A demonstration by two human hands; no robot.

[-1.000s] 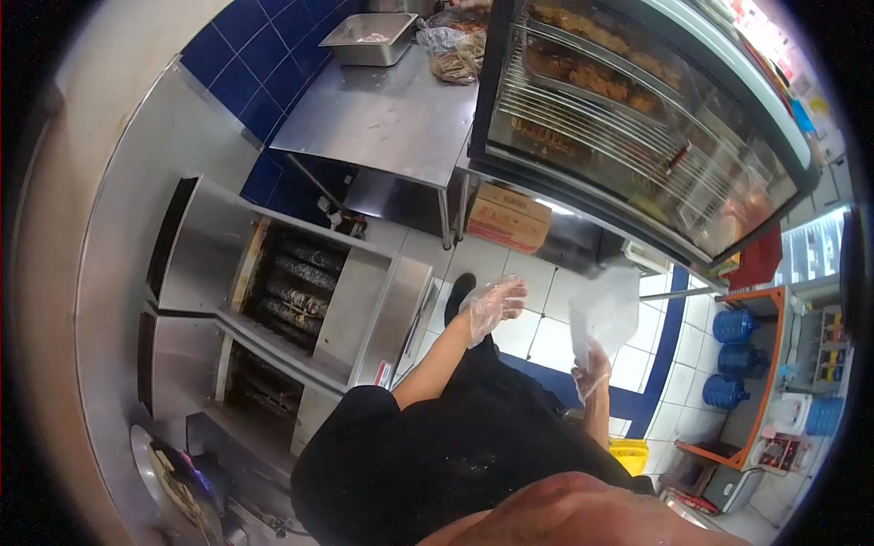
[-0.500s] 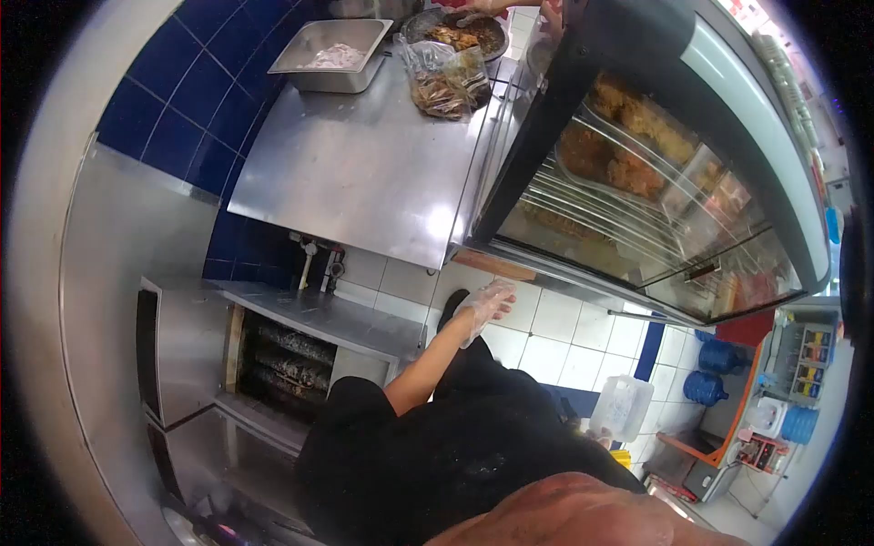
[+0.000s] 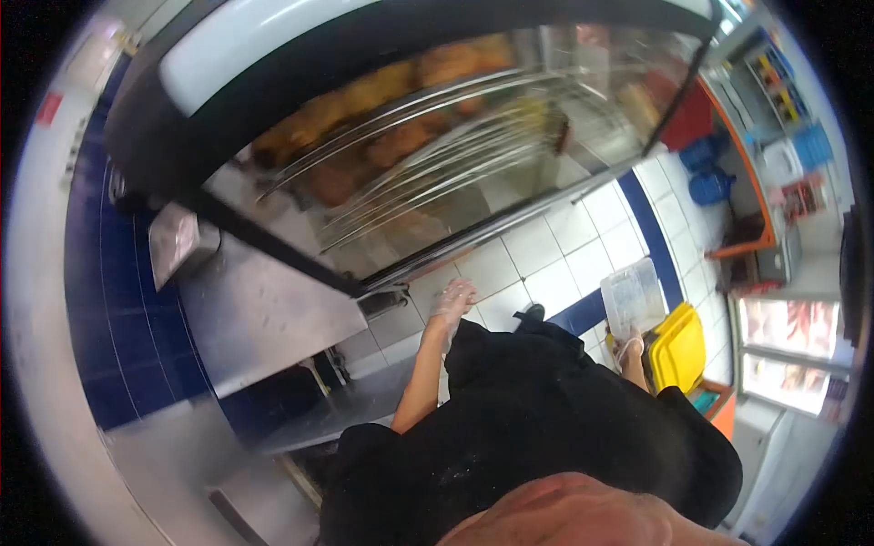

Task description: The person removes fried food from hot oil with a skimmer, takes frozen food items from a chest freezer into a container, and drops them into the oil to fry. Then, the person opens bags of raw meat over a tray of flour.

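Note:
My left hand [image 3: 455,298], in a clear plastic glove, hangs over the white floor tiles with its fingers loosely curled and slightly apart. Nothing shows in it. Nearest to it is the lower edge of a glass display cabinet [image 3: 510,223], which holds fried food on wire racks. Out to the right, my right hand [image 3: 628,346], also gloved, grips the near end of a translucent plastic container [image 3: 635,296]. No contents can be made out in the container.
A yellow bin lid [image 3: 678,346] is close beside my right hand. Left of the cabinet stand a steel table [image 3: 264,309] and a metal pan [image 3: 182,244]. Blue water bottles [image 3: 710,187] stand near an orange-edged counter [image 3: 760,182] at the right.
My view and body have turned right, so the cabinet now fills the upper middle. My right hand and the container have come more fully into view. The left hand remains low in front.

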